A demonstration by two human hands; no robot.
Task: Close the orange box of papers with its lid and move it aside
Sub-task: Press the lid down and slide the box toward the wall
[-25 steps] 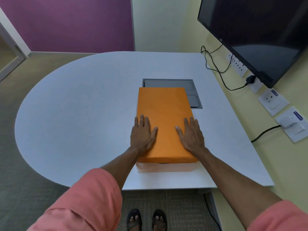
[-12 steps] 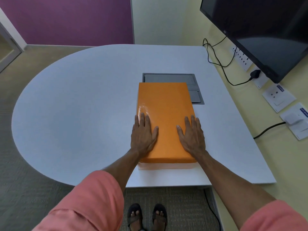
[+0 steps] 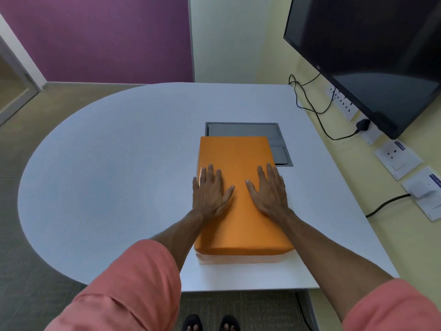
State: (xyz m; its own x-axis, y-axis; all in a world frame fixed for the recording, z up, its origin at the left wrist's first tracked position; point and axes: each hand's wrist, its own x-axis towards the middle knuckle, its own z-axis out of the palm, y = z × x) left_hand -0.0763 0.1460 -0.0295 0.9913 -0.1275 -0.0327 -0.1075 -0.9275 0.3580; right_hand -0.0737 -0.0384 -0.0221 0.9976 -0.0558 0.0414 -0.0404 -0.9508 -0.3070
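Note:
The orange lid [image 3: 238,154] sits over the box, lengthwise away from me on the white table [image 3: 107,175]. Under the lid's near edge shows a pale strip of the box's lower part [image 3: 238,259]; the papers are hidden. My left hand [image 3: 211,192] lies flat on the lid's left side, fingers spread and little finger over the edge. My right hand [image 3: 269,192] lies flat on its right side, fingers also spread. Neither hand grips anything.
A grey hatch panel [image 3: 243,130] is set into the table just beyond the box and partly covered by it. A dark monitor [image 3: 370,56], black cables [image 3: 310,103] and wall sockets [image 3: 396,158] line the right wall. Bare tabletop stretches to the left.
Both hands have slid forward along the lid, from near its front edge to about its middle. The view has tilted slightly; the box stays where it was.

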